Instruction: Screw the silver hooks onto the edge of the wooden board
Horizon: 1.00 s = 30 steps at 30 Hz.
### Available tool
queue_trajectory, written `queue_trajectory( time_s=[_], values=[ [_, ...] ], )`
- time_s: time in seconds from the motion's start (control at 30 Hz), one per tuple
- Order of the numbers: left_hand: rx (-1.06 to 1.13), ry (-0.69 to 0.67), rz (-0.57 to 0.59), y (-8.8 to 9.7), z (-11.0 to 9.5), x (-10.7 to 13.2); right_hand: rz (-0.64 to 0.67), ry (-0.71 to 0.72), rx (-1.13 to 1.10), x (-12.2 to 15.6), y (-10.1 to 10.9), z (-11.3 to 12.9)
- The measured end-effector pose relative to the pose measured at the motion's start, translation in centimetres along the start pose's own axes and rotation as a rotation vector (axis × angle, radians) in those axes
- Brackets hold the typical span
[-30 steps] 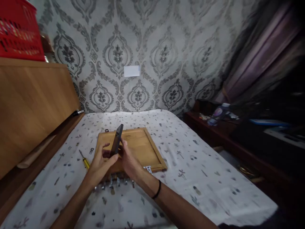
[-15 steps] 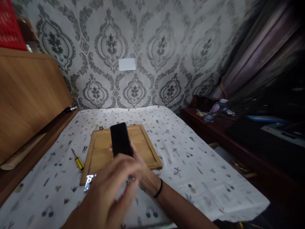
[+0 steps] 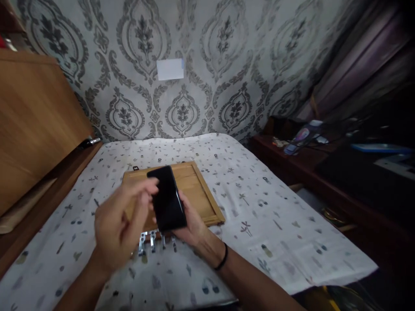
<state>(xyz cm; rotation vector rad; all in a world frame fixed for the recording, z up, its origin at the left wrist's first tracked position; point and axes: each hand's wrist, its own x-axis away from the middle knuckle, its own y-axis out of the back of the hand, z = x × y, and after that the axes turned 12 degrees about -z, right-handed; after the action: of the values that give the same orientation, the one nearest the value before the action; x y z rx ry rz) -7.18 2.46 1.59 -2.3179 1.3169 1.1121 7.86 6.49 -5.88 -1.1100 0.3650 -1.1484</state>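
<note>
A black smartphone [image 3: 167, 203] with a dark screen rests in my right hand [image 3: 191, 220], whose thumb lies along its right edge. A black band circles that wrist. My left hand [image 3: 121, 224], somewhat blurred, hovers at the phone's left side with loosely bent fingers, thumb and fingertips apart, nothing between them. Beneath both hands lies a wooden framed panel [image 3: 201, 196], partly covered by them and the phone. Shiny metal brackets or hooks [image 3: 153, 242] show in a row just below the phone. Only a thin shaft tip [image 3: 96, 202] peeks out beside my left hand.
A white patterned cloth [image 3: 240, 207] covers the table. At left stands a wooden cabinet [image 3: 35, 125]. On the dark side table at right are a bottle [image 3: 301, 137] and a blue-edged object [image 3: 382, 148]. A white card [image 3: 170, 69] is on the patterned wall.
My left hand has moved up and left, away from the phone's lower end, so more of the phone shows. It now covers the yellow screwdriver. My view has tilted down slightly.
</note>
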Motion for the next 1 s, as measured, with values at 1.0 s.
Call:
queue_trajectory(
  time_s=[1.0],
  values=[
    [-0.043, -0.112, 0.195, -2.1, 9.0, 0.7, -0.045, -0.14, -0.095, 1.2, 0.5, 1.0]
  ],
)
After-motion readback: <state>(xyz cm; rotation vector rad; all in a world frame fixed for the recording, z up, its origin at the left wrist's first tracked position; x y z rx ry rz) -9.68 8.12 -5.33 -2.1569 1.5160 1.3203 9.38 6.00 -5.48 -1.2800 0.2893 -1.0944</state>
